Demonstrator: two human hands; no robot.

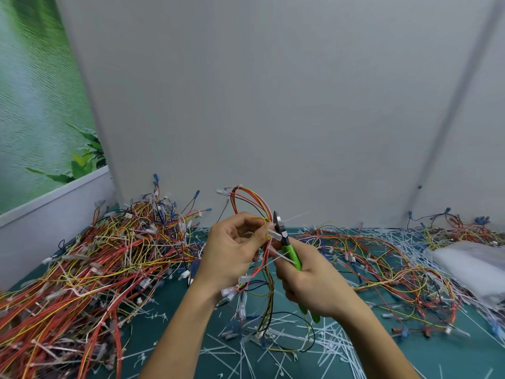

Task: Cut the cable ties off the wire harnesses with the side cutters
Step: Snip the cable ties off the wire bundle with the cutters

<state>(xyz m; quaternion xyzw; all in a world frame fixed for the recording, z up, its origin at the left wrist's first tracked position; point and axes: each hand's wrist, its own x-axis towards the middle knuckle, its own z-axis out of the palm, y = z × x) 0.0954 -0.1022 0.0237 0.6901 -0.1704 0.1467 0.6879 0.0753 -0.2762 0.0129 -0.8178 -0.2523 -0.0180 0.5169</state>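
Note:
My left hand (232,247) holds a wire harness (247,201) of red, orange and yellow wires up over the table's middle; its wires loop above my fingers and hang down below. My right hand (308,283) grips green-handled side cutters (291,251), jaws pointing up. The jaws (277,222) sit right beside my left fingertips, against the harness. A white cable tie (296,216) tail sticks out to the right from the jaws. Whether the blades are closed on the tie is unclear.
A big heap of tied harnesses (95,263) fills the left of the green mat (451,351). Looser harnesses (382,258) spread at right. Several cut white ties (314,348) litter the front. A clear plastic bag (475,269) lies far right. A grey wall stands behind.

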